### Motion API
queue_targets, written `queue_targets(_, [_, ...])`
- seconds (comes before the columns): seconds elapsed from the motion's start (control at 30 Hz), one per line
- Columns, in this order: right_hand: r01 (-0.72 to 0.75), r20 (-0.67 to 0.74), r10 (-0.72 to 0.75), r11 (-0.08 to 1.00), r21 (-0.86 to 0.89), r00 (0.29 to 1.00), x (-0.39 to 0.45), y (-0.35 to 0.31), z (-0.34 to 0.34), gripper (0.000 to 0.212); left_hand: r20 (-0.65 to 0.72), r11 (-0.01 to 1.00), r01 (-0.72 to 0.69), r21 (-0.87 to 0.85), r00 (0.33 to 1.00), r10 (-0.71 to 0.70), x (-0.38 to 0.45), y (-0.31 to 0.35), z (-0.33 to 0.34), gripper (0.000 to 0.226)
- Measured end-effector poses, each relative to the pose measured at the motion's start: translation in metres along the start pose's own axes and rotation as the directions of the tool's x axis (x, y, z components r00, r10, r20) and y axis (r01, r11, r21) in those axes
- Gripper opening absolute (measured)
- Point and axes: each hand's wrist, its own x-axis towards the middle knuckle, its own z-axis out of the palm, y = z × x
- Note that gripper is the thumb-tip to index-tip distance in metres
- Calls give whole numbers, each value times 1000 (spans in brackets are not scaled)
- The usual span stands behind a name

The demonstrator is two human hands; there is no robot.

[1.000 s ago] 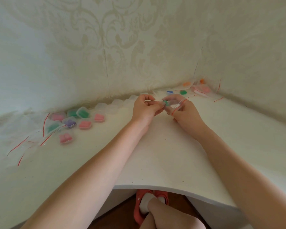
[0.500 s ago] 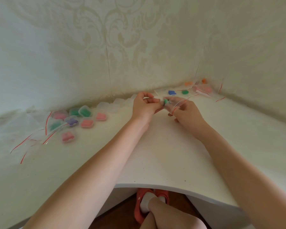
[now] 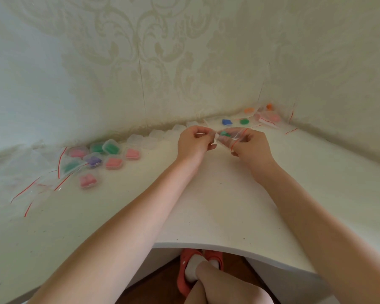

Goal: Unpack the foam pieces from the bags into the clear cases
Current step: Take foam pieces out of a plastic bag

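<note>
Between the two hands, held just above the white table (image 3: 206, 205), a small clear bag (image 3: 233, 136) with a red strip hangs with a green foam piece (image 3: 224, 134) showing inside it. The left hand (image 3: 194, 142) has its fingers curled, pinching one edge of the bag, and the right hand (image 3: 249, 144) grips the other side, fingers wrapped round the plastic. Just beyond the right hand lie a blue foam piece (image 3: 226, 122) and a green one (image 3: 244, 121), with more bagged pieces (image 3: 269, 116) in orange and pink farther off in the corner. Beyond the left hand a row of empty clear cases (image 3: 154, 137) lines the wall. Well to the left of that hand sit filled cases (image 3: 113, 162) holding pink, green and purple foam, and past them a scatter of emptied bags (image 3: 34, 187) with red strips. Nothing lies across the hands.
</note>
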Motion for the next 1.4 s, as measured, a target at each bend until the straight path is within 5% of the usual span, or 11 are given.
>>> queue_targets(0.2, [-79, -2, 80, 989, 124, 997, 1, 0, -5, 2, -175, 995, -1, -96, 985, -16, 9, 1, -7, 3])
queue_targets(0.53, [-206, 124, 167, 853, 479, 978, -4, -5, 4, 10, -310, 951, -226, 210, 907, 284, 5, -4, -14, 28])
queue_targets(0.77, [-184, 125, 146, 902, 391, 981, -9, -4, 10, 11, -340, 912, -286, 294, 861, 380, 2, -2, -15, 22])
queue_targets(0.93, [-9, 191, 25, 996, -86, 981, -13, -3, 14, 21, -352, 874, -292, 388, 829, 433, 7, -6, -21, 21])
queue_targets(1.27, [-102, 107, 111, 991, -84, 988, -11, 1, 11, 4, -444, 865, -181, 468, 798, 408, 11, 6, -43, 30])
queue_targets(1.4, [-67, 101, 84, 984, -164, 991, -9, 3, 6, 23, -342, 819, -203, 537, 835, 431, 14, 18, -64, 32])
